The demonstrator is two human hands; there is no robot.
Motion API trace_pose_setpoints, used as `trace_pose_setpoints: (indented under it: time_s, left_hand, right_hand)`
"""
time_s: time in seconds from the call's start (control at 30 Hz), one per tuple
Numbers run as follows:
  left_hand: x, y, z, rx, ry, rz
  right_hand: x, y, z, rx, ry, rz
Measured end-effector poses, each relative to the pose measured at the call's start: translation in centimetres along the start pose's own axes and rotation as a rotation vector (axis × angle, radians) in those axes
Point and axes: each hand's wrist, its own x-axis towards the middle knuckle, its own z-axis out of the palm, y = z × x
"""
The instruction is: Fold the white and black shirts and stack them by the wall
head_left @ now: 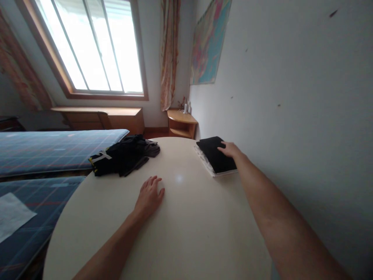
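My left hand [150,197] lies over the white round table [186,241], fingers spread and holding nothing. On the far right of the tabletop, my right hand [230,150] rests on a folded black garment [214,152], its thumb and a finger apart on the cloth; the other fingers are partly hidden. Under that garment is a white piece [208,165], perhaps a folded cloth, of which only the edge shows. A loose heap of dark clothes [119,155], black and grey with a pale strip and yellow marks, sits at the table's far left edge.
A white wall [291,97] runs close along the right side. To the left are blue plaid mattresses [58,149], with a white sheet [13,216] on the nearer one. Beyond stand a wooden desk [125,112] and a corner shelf [182,116] below the window.
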Motion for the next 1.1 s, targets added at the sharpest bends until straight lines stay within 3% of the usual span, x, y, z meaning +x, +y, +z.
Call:
trace_pose_setpoints:
  time_s: [0.17,0.37,0.5,0.63,0.7,0.83,0.97,1.1]
  left_hand:
    - [0.0,-0.1,0.0,-0.003,-0.017,0.007]
    - [0.0,-0.2,0.1,-0.023,-0.027,0.002]
    - [0.0,0.0,-0.1,-0.017,-0.034,-0.012]
    - [-0.1,0.2,-0.4,-0.014,-0.05,-0.018]
    - [0.0,0.3,-0.5,-0.01,-0.066,-0.03]
    - [1.0,0.0,-1.2,0.007,-0.094,-0.083]
    - [3.3,-1.8,-2.8,0.123,-0.014,-0.163]
    - [5.8,-5.7,-5.1,0.261,0.13,-0.283]
  right_hand:
    - [-1.6,-1.6,2.4,-0.032,0.021,0.035]
    - [-4.0,-3.8,4.0,-0.145,-0.161,-0.064]
    - [-6.2,-5.7,4.4,-0.171,-0.093,-0.078]
    - [-10.1,-9.1,5.8,-0.175,-0.031,-0.228]
    - [-12.6,-10.7,7.1,-0.151,-0.064,-0.313]
    - [-17.0,-12.4,9.6,-0.048,-0.177,-0.335]
    - [-18.9,-12.0,10.4,0.024,-0.211,-0.347]
    - [-19.0,-11.4,10.3,0.064,-0.203,-0.369]
